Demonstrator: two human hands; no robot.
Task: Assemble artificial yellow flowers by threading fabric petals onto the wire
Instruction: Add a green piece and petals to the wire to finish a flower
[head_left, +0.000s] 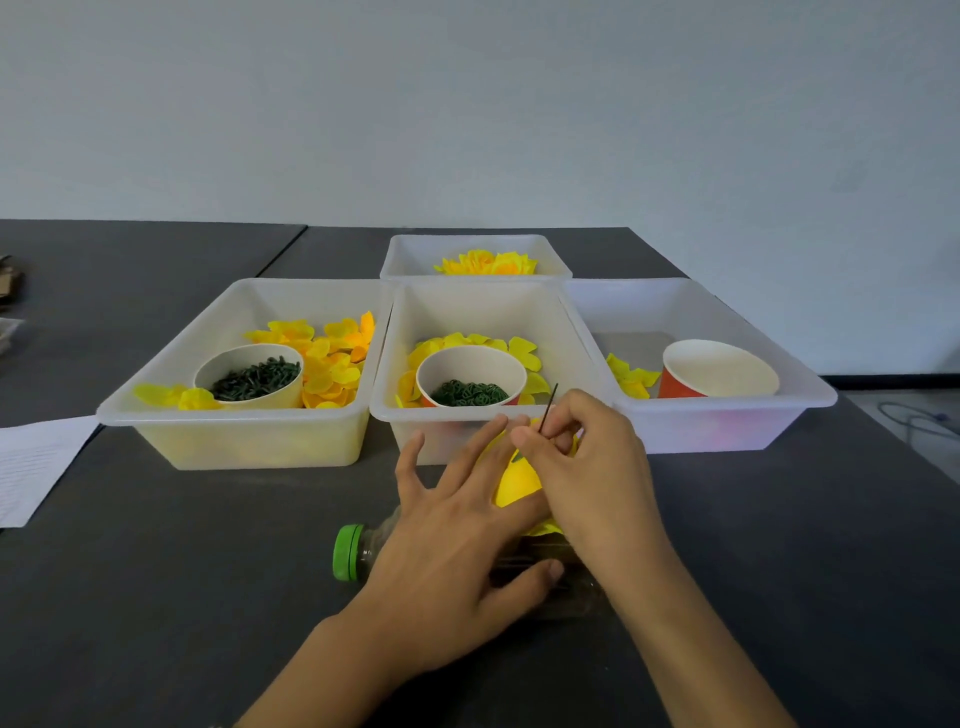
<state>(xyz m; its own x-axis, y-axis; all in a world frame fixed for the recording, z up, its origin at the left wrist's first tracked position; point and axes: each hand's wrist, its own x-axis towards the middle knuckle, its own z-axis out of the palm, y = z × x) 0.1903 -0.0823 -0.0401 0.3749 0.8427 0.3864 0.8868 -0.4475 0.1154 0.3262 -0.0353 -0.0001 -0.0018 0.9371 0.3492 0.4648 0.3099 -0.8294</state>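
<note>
Head view: I see the right hand (587, 457) pinching a thin dark wire (548, 408), tip angled up and far. The left hand (457, 525) has fingers spread and straight, resting against a yellow petal (514, 480) threaded on that wire. The hands touch, just near of the middle bin (395, 410). A clear bottle (363, 551) with a green cap lies on the dark table (182, 571) under the left hand. Left bin (234, 441) holds petals and a cup of dark green bits; right bin (727, 421) holds an orange cup; far bin (475, 247) holds finished flowers.
</note>
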